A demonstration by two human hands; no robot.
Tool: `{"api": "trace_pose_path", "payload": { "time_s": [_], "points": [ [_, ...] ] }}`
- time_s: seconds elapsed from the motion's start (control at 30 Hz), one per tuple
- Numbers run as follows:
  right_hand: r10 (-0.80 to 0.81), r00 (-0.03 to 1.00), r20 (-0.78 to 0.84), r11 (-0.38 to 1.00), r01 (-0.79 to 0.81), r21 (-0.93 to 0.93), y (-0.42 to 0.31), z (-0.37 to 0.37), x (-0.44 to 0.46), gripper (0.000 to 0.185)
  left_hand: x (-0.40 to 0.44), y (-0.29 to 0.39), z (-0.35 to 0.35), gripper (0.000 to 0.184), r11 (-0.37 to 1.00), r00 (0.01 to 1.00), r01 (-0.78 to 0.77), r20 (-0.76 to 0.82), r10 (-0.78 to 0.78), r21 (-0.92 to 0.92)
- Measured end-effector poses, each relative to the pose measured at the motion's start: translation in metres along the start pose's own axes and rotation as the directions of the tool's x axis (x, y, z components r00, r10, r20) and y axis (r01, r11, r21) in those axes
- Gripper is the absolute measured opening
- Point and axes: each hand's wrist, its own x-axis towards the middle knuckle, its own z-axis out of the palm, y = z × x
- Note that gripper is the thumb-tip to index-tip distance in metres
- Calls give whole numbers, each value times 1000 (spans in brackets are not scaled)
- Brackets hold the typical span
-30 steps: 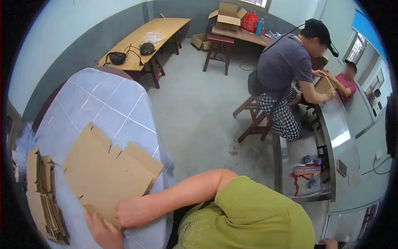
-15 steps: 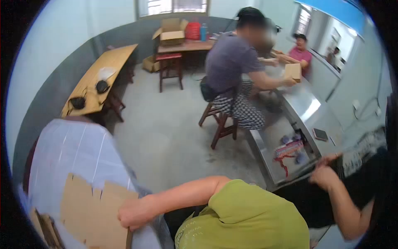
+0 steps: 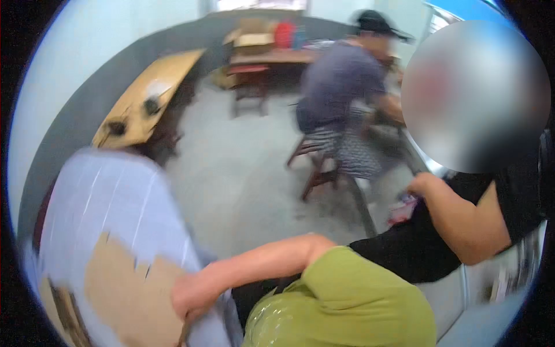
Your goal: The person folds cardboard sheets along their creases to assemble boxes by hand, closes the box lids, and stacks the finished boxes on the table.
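Note:
My right hand (image 3: 191, 298) is closed at the right edge of a flat brown cardboard sheet (image 3: 130, 289), whose top edge has cut slots. The hand is blurred, and its fingertips are hidden at the cardboard's edge. The sheet lies on a table with a pale, white-lined cover (image 3: 110, 191). My left hand is out of view. At the lower left, a stack of folded cardboard (image 3: 66, 309) stands beside the sheet.
A person in black (image 3: 462, 225) is close on the right. Farther back, another person (image 3: 344, 81) sits on a wooden stool (image 3: 318, 173). A wooden table (image 3: 139, 110) is at the left; an open box (image 3: 253, 43) stands on the back table (image 3: 277, 56).
The view has swung, and the cardboard sits lower in it. My left hand, earlier on the sheet, has left view. The person in black has come in from the right.

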Motion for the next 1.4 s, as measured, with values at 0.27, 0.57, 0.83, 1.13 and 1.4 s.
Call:
{"api": "trace_pose_path", "payload": {
  "time_s": [0.27,0.57,0.83,1.13,1.4],
  "points": [
    [19,988,-156,999,-24,-35,-2,-17,-2,19,8,-27,55,15,982,968,-133,-229,100,-134],
    [73,894,-443,941,-209,-265,-40,10,-29,27,6,-15,45,22,975,962,-160,-247,118,-155],
    [96,968,-232,972,-142,-187,-48,14,-18,37,11,-3,44,44,971,963,-216,-187,195,-106],
    [680,631,-373,733,-569,374,-39,-25,-42,41,9,-5,46,45,966,957,-242,-189,222,-88],
    [866,488,-109,476,-737,481,-28,-37,-14,41,8,-10,58,40,967,941,-237,-269,203,-99]
  ]
}}
